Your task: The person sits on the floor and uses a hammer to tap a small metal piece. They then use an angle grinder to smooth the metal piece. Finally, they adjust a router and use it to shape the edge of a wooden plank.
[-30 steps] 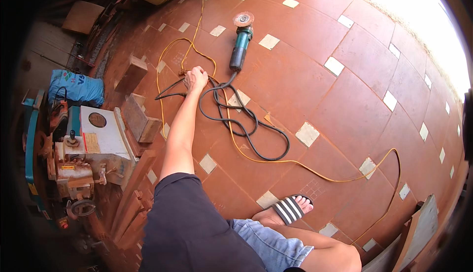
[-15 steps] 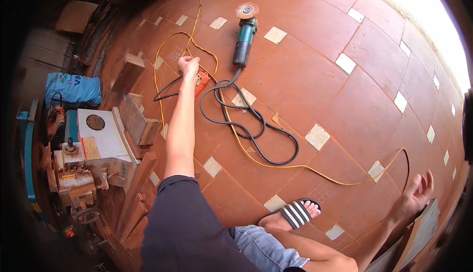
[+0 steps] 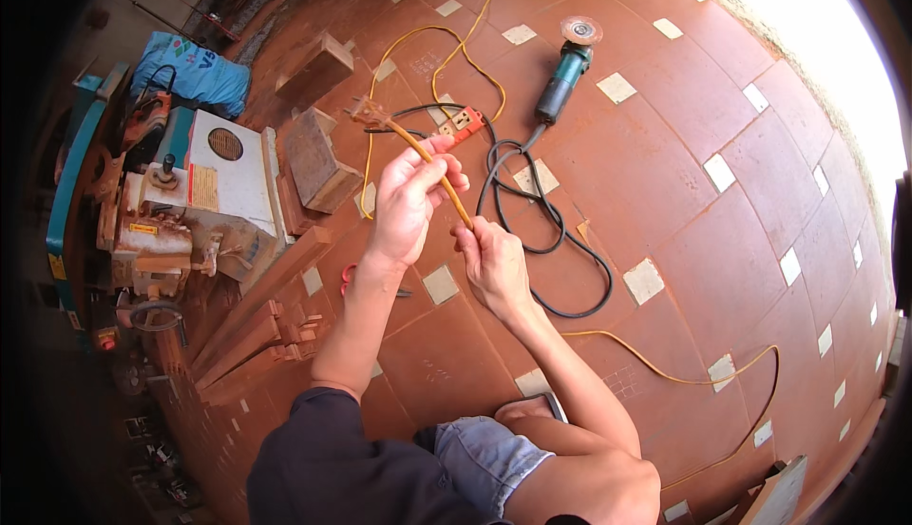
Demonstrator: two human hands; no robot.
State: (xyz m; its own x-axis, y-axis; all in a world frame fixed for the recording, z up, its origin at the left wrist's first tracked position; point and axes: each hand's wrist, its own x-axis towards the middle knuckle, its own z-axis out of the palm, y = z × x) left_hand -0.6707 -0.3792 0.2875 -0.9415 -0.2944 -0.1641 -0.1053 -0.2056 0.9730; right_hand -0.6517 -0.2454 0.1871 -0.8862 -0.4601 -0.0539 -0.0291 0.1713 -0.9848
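My left hand (image 3: 408,204) is closed around a yellow-orange power cord (image 3: 458,204), close to its brownish plug (image 3: 369,114), which sticks up past the fingers with its prongs to the far left. Lower along the same cord, my right hand (image 3: 496,264) pinches it between thumb and fingers. Just beyond my hands, an orange-red socket block (image 3: 463,126) lies on the floor. An angle grinder (image 3: 568,74) with a teal and black body rests farther off to the right, disc at the far end. Its black cable (image 3: 608,283) loops toward me.
Wooden blocks (image 3: 318,164) stand left of my hands, beside a white and teal machine (image 3: 228,169). A blue sack (image 3: 195,74) lies behind it. A red-handled tool (image 3: 348,278) is partly hidden by my left forearm. More yellow cord (image 3: 655,365) trails over the tiled floor (image 3: 655,192).
My left hand has come back from beside the socket block and now holds the plug end up. My right hand has moved in from the far right onto the cord. The view has shifted.
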